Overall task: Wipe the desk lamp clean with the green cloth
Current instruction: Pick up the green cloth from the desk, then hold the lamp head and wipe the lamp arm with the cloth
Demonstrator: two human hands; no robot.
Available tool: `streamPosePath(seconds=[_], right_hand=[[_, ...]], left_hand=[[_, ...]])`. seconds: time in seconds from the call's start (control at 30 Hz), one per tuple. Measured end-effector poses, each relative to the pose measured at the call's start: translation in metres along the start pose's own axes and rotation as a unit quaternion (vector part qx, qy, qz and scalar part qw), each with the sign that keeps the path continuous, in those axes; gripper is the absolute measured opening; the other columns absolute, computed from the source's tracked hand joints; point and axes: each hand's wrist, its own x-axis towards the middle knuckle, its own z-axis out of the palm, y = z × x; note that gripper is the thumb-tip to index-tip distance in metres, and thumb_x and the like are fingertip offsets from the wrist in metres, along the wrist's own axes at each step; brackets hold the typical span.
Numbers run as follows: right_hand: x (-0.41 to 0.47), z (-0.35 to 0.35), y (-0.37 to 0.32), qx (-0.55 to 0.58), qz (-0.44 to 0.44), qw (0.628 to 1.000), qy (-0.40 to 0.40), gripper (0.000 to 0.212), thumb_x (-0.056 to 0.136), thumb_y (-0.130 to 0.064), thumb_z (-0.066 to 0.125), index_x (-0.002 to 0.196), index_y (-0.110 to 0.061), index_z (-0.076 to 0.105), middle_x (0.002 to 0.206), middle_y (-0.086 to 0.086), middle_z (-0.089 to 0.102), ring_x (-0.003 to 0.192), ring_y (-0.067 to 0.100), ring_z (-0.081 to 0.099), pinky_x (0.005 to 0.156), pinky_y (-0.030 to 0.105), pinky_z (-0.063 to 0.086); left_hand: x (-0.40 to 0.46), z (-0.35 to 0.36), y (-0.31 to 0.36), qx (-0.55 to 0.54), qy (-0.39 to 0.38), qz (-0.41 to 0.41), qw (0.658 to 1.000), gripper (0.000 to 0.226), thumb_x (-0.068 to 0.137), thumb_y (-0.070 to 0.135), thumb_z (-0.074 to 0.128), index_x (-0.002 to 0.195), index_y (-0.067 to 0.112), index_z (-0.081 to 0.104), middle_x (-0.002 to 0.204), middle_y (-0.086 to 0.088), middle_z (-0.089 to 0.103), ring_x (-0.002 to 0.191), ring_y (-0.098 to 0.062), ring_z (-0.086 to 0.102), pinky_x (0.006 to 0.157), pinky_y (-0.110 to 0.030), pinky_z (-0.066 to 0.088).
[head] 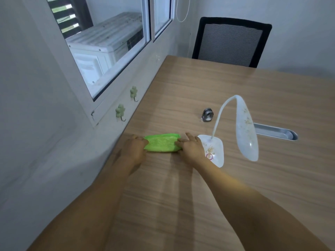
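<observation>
A folded green cloth (162, 142) lies flat on the wooden desk (199, 91) near its left edge. My left hand (135, 148) grips the cloth's left end and my right hand (190, 147) grips its right end. Just right of my right hand stands a white desk lamp: its flat base (215, 151) carries yellowish crumbs and a small pink ring, a thin bent neck (220, 115) rises from it, and the long oval head (246, 127), also speckled with crumbs, hangs over the desk.
A small metal clip-like object (207, 115) sits behind the lamp. A metal cable slot (275, 132) is set into the desk at the right. A black mesh chair (231, 42) stands at the far end. Wall with two green hooks (120, 111) and a window borders the left.
</observation>
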Motion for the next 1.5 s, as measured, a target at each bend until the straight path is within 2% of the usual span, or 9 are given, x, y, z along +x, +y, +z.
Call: streamPosePath(seconds=[0.27, 0.53, 0.7, 0.87, 1.0, 1.1, 1.2, 1.33, 1.5], right_hand=[[-0.002, -0.011, -0.006, 0.097, 0.010, 0.991, 0.094, 0.036, 0.086, -0.006, 0.045, 0.120, -0.010, 0.056, 0.126, 0.011, 0.060, 0.132, 0.030, 0.040, 0.105, 0.039, 0.033], [-0.019, -0.033, -0.010, 0.300, 0.040, 0.945, 0.121, 0.030, 0.090, -0.008, 0.042, 0.119, -0.010, 0.051, 0.110, 0.014, 0.061, 0.103, 0.030, 0.051, 0.086, 0.035, 0.042], [-0.035, -0.044, -0.014, 0.494, 0.131, 0.853, 0.104, 0.030, 0.094, -0.015, 0.045, 0.123, -0.017, 0.046, 0.099, 0.007, 0.051, 0.085, 0.022, 0.050, 0.059, 0.023, 0.039], [-0.044, -0.054, -0.011, 0.608, 0.223, 0.758, 0.082, 0.033, 0.093, -0.023, 0.053, 0.124, -0.015, 0.044, 0.104, 0.008, 0.050, 0.088, 0.023, 0.052, 0.066, 0.030, 0.048], [-0.057, -0.059, -0.010, 0.759, 0.256, 0.598, 0.027, 0.031, 0.090, -0.024, 0.062, 0.117, -0.011, 0.052, 0.105, 0.010, 0.057, 0.087, 0.027, 0.061, 0.051, 0.031, 0.060], [-0.066, -0.060, -0.007, 0.852, 0.218, 0.476, -0.009, 0.020, 0.087, -0.017, 0.065, 0.103, -0.006, 0.058, 0.095, 0.011, 0.063, 0.084, 0.021, 0.062, 0.078, 0.031, 0.056], [-0.072, -0.058, -0.009, 0.882, 0.216, 0.419, -0.006, 0.019, 0.088, -0.006, 0.061, 0.107, -0.004, 0.055, 0.093, 0.010, 0.063, 0.087, 0.016, 0.059, 0.083, 0.027, 0.049], [-0.081, -0.057, -0.018, 0.881, 0.224, 0.416, 0.005, 0.004, 0.090, -0.007, 0.058, 0.092, -0.011, 0.059, 0.089, 0.006, 0.061, 0.083, 0.016, 0.058, 0.089, 0.028, 0.048], [-0.088, -0.057, -0.028, 0.866, 0.224, 0.444, -0.048, 0.018, 0.093, -0.030, 0.055, 0.108, -0.021, 0.051, 0.109, 0.010, 0.056, 0.106, 0.031, 0.051, 0.108, 0.048, 0.033]], left_hand=[[0.008, -0.012, -0.002, -0.070, 0.027, -0.030, 0.997, 0.034, 0.086, 0.012, 0.049, 0.117, 0.010, 0.062, 0.120, -0.012, 0.062, 0.111, -0.033, 0.051, 0.094, -0.036, 0.042], [0.008, -0.048, 0.003, -0.267, -0.040, -0.084, 0.959, 0.020, 0.077, 0.018, 0.048, 0.058, 0.021, 0.046, 0.073, -0.018, 0.056, 0.073, -0.031, 0.055, 0.062, -0.032, 0.038], [-0.002, -0.066, 0.010, -0.390, -0.062, -0.156, 0.905, 0.007, 0.088, 0.017, 0.051, 0.090, 0.015, 0.058, 0.089, -0.008, 0.061, 0.086, -0.023, 0.057, 0.077, -0.032, 0.045], [-0.015, -0.074, 0.018, -0.496, -0.123, -0.193, 0.838, 0.027, 0.087, 0.019, 0.064, 0.111, 0.011, 0.056, 0.094, -0.002, 0.063, 0.085, -0.017, 0.061, 0.069, -0.027, 0.045], [-0.021, -0.077, 0.022, -0.522, -0.131, -0.190, 0.821, 0.007, 0.089, 0.015, 0.061, 0.089, 0.008, 0.057, 0.077, -0.005, 0.059, 0.066, -0.013, 0.054, 0.055, -0.023, 0.037], [-0.024, -0.077, 0.028, -0.557, -0.145, -0.224, 0.787, 0.007, 0.091, 0.016, 0.058, 0.085, 0.013, 0.057, 0.079, -0.004, 0.060, 0.069, -0.012, 0.055, 0.057, -0.020, 0.041], [-0.025, -0.075, 0.035, -0.595, -0.166, -0.250, 0.745, 0.005, 0.091, 0.017, 0.057, 0.088, 0.013, 0.057, 0.080, -0.004, 0.060, 0.069, -0.011, 0.055, 0.057, -0.017, 0.043], [-0.030, -0.073, 0.046, -0.639, -0.189, -0.254, 0.701, 0.009, 0.092, 0.015, 0.055, 0.084, 0.010, 0.057, 0.083, -0.005, 0.062, 0.073, -0.012, 0.057, 0.064, -0.020, 0.046], [-0.037, -0.071, 0.057, -0.663, -0.216, -0.251, 0.672, 0.007, 0.092, 0.013, 0.055, 0.088, 0.008, 0.059, 0.086, -0.007, 0.065, 0.077, -0.013, 0.060, 0.052, -0.016, 0.054]])
